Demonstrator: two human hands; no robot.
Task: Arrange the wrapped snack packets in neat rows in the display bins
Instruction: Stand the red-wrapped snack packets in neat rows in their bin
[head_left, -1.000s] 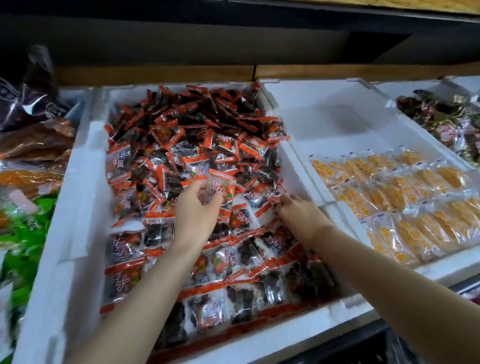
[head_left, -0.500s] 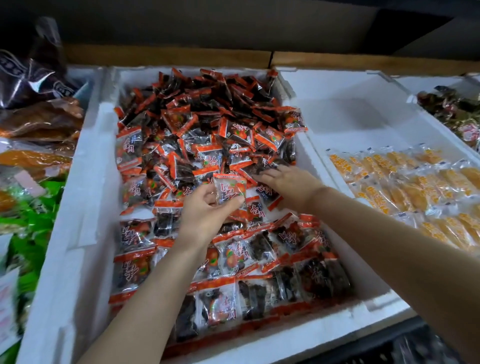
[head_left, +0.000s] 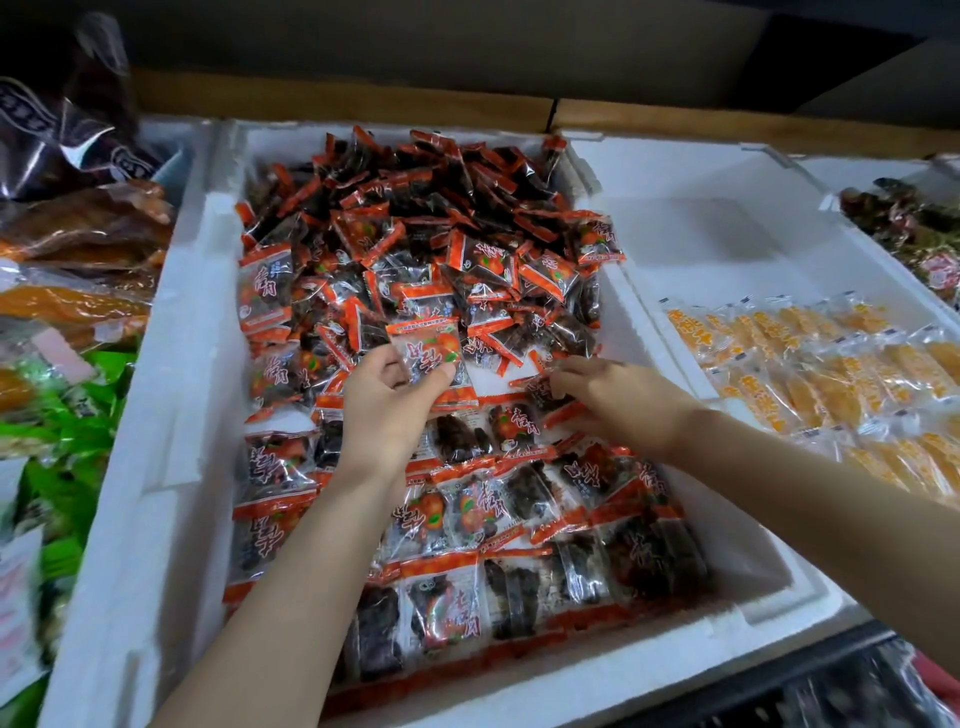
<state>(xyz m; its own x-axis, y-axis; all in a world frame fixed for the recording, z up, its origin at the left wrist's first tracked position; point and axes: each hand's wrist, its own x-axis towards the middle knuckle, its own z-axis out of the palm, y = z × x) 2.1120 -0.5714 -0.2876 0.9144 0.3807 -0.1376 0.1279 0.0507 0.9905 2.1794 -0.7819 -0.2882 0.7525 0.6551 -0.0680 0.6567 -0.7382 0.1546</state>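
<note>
head view: our left hand (head_left: 387, 410) still pinches one red packet (head_left: 434, 358) at centre; our right hand (head_left: 621, 400), back from 12 o'clock, now grips another packet (head_left: 540, 387) by the foam bin's (head_left: 171, 395) bare gap, ready to extend rows.

A wooden ledge (head_left: 395, 106) runs along the back, behind the display. Above it, a dark wall panel (head_left: 467, 47) sits in shadow. Lighting is dim. A black crate (head_left: 810, 691) is at lower right.
</note>
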